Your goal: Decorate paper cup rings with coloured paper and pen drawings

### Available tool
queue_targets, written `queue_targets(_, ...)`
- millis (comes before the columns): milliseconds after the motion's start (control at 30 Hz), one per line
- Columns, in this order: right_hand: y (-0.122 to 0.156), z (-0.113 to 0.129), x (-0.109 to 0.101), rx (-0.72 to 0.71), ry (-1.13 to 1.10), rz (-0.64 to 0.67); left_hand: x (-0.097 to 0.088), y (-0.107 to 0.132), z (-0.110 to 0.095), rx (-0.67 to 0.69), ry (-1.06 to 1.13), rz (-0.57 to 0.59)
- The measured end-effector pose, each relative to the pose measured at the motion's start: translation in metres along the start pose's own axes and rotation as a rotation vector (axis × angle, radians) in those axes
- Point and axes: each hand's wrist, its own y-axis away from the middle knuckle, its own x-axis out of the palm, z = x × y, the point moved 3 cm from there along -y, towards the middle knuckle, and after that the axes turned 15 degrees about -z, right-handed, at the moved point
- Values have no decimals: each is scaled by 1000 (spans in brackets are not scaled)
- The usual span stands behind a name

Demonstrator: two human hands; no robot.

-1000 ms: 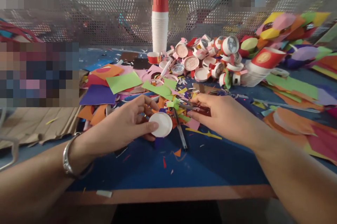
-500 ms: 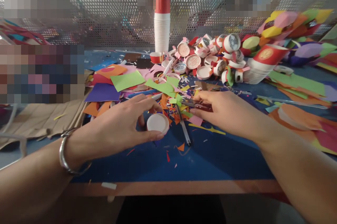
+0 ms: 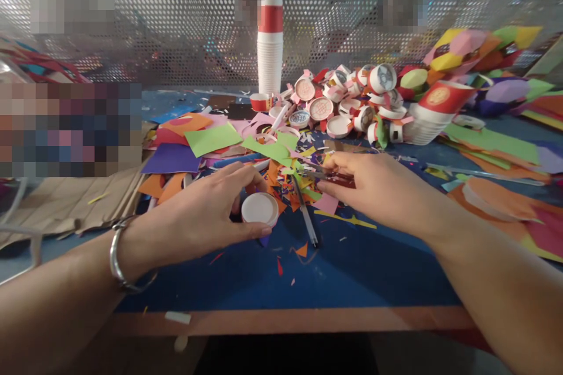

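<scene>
The worktop [image 3: 373, 275] is blue, with paper scraps [image 3: 274, 173] at centre, a perforated screen [image 3: 189, 52] crosses the top of the frame, and the white disc [image 3: 260, 209] is held between left hand's [image 3: 211, 206] thumb and curled fingers, while right hand's [image 3: 376, 188] fingers hold scissors [image 3: 338, 178].

1. Paper scraps [image 3: 273, 173] and a pen-like stick [image 3: 307, 218] litter a blue tabletop [image 3: 352, 281] edged in reddish brown.
2. Cut cup pieces [image 3: 321, 109] heap up behind, between an upright cup stack [image 3: 270, 64] and a tilted stack [image 3: 433, 114].
3. Colored sheets [image 3: 213, 139] overlap at left; orange paper [image 3: 495, 202] lies at right.
</scene>
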Motion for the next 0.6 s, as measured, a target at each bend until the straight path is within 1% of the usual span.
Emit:
queue_targets(133,0,1,-3,5,-52,-63,2,3,2,6,-54,-23)
queue_targets(233,0,0,-5,21,-125,-133,1,4,3,28,-42,-61)
queue_targets(300,-1,-1,-6,40,-181,-165,-1,3,4,20,-37,-78)
queue_targets(367,-2,-3,-8,54,-234,-183,-4,2,4,0,-20,-115)
queue_targets(467,-4,-4,-11,61,-289,-205,-11,1,3,-11,60,-192)
queue_targets(533,-5,-5,-12,53,-299,-225,-13,0,1,4,86,-198)
queue_targets(600,-5,-5,-12,50,-300,-230,-14,-1,2,21,63,-169)
